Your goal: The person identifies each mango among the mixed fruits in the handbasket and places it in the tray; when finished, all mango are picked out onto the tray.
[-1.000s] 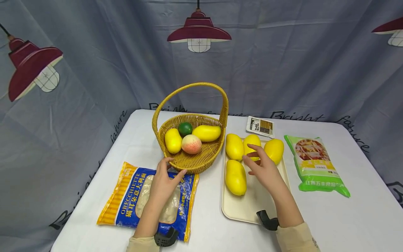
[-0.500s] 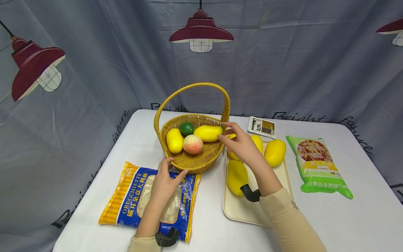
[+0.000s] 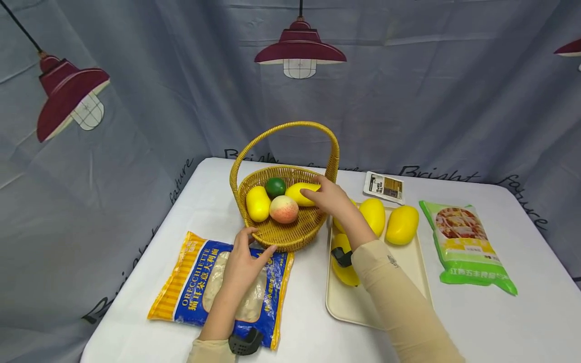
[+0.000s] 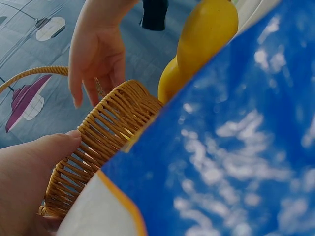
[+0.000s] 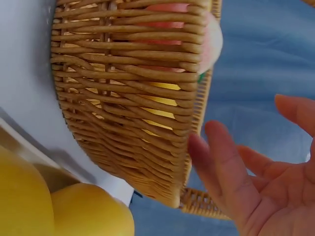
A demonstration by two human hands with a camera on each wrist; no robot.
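A woven basket [image 3: 272,237] with a tall arched handle stands on the table. Inside it lie a peach [image 3: 284,209], a small dark green fruit [image 3: 275,187] and two yellow mangoes, one at the left [image 3: 257,204] and one at the right [image 3: 296,193]. My left hand [image 3: 244,264] holds the basket's front side, its thumb [image 4: 66,142] pressed to the wicker in the left wrist view. Over the right rim reaches my right hand [image 3: 335,200], fingertips overlapping the right mango in the head view. Its fingers are loosely bent with nothing between them in the right wrist view.
A cream tray [image 3: 347,312] with several mangoes [image 3: 402,225] lies right of the basket, partly under my right arm. Beneath my left forearm is a blue pasta bag [image 3: 195,287]. A green food bag [image 3: 467,244] and a small white packet [image 3: 383,186] lie further right.
My right hand has moved left from above the tray's mangoes to over the basket's right rim. The left hand stays at the basket's front. The head view has shifted slightly.
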